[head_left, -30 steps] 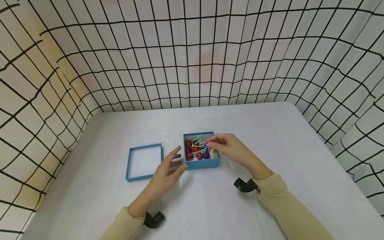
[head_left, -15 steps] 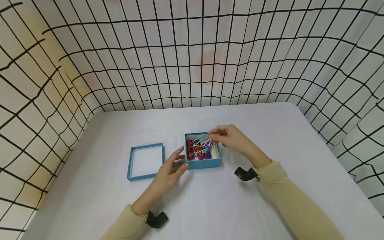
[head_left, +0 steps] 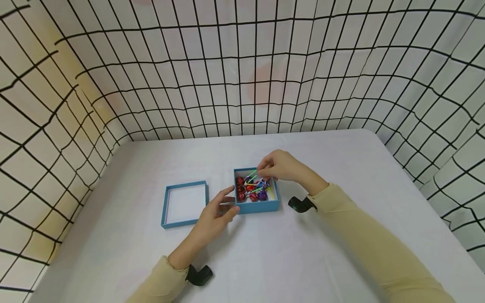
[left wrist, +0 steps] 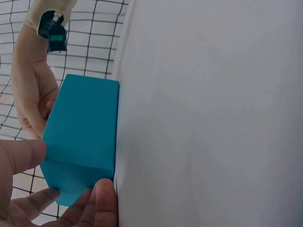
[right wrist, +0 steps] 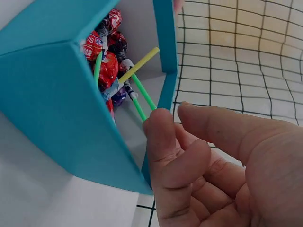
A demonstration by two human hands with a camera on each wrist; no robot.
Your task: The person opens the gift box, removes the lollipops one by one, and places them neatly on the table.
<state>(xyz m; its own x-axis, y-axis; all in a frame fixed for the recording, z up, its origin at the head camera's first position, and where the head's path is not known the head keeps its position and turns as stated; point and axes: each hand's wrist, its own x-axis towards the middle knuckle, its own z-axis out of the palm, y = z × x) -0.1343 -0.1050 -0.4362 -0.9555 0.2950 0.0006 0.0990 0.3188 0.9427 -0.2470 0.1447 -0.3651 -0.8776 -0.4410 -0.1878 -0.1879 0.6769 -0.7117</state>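
Observation:
A blue box (head_left: 259,207) with a white inside stands mid-table, holding several wrapped lollipops (head_left: 241,188) in red and purple. My left hand (head_left: 212,219) is at the box's left side, thumb near the front corner; in the left wrist view its fingertips (left wrist: 105,191) touch the blue wall. Over the back right of the box is my right hand (head_left: 282,166). Its index fingertip (right wrist: 160,118) meets the ends of green lollipop sticks (right wrist: 143,92) in the right wrist view, with the thumb apart from it. A yellow stick (right wrist: 138,65) lies across the candies.
Left of the box lies its blue-rimmed lid (head_left: 182,224), white inside facing up. The white table (head_left: 265,256) is bounded at the back and sides by black netting (head_left: 236,88). Each wrist carries a black camera (head_left: 301,204).
My right hand has moved from the box's right side toward its back. A lollipop it pinched half a second ago has been let go in the box. The left hand stays nearly still.

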